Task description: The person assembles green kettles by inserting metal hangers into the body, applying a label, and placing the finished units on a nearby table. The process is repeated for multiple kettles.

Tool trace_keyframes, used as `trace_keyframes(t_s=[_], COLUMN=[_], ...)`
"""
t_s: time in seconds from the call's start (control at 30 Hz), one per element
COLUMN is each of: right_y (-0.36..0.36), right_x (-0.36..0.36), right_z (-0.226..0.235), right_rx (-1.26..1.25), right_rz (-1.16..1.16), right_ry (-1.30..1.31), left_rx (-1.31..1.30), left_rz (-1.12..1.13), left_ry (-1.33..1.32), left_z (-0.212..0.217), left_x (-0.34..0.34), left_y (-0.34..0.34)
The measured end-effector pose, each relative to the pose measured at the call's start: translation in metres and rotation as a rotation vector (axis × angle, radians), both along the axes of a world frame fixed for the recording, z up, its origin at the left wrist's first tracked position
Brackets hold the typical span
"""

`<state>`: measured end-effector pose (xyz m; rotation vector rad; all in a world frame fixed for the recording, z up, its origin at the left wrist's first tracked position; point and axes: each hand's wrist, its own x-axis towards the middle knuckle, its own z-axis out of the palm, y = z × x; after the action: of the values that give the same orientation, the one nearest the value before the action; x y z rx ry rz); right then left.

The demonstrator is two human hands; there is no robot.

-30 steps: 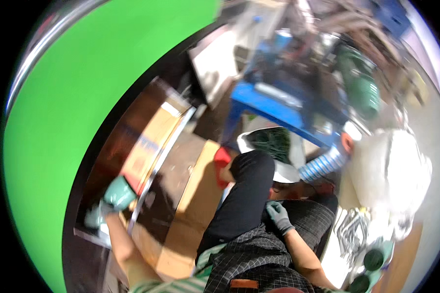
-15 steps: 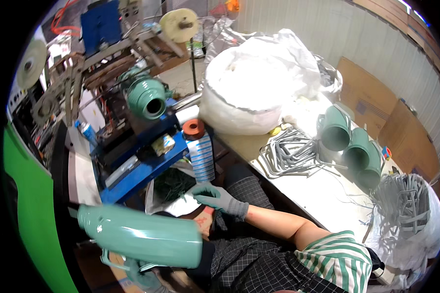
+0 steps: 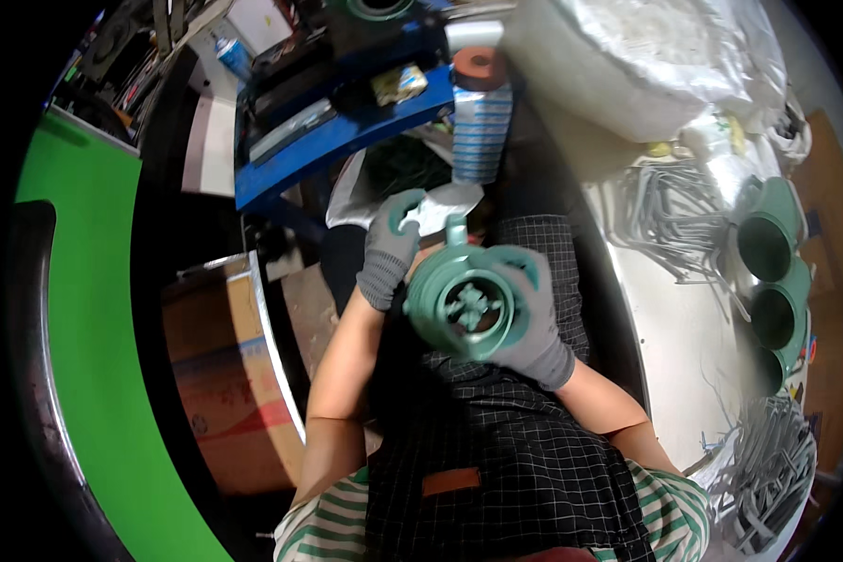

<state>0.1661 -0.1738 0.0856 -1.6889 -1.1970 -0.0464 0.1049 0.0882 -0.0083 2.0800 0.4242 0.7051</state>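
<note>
Head view: a green cylindrical casting (image 3: 466, 304) is being clasped by the right hand (image 3: 526, 318), fingers wrapped round its rim; the left hand (image 3: 391, 245), fingers curled, is touching its upper-left edge.

Single head-worn fisheye view, facing steeply down, close above lap

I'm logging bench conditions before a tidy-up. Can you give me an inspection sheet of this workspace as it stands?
Surface: white table at the person's right, crowded.
Job's things: green round casting, open end facing the camera, held over the lap.
Clutter: bent grey wire pieces, three green tubes, big white sack, striped cup stack.
Hands: both gloved; right hand grips the casting; left hand at its upper left edge.
Cables: nothing seen.
Surroundings: blue rack, cardboard box, green wall.
</note>
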Motion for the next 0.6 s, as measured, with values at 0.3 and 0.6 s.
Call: trace_keyframes(t_s=[0.3,0.6], right_y=[0.043,0.036], right_x=[-0.011,-0.027], right_z=[-0.012,-0.028], right_rx=[0.126,-0.03], right_rz=[0.047,0.138], right_ry=[0.01,-0.009], left_rx=[0.727,0.623], left_rz=[-0.001,-0.2], left_ry=[0.098,0.513], left_z=[0.124,0.126], left_x=[-0.088,-0.111], left_y=[-0.127,-0.134])
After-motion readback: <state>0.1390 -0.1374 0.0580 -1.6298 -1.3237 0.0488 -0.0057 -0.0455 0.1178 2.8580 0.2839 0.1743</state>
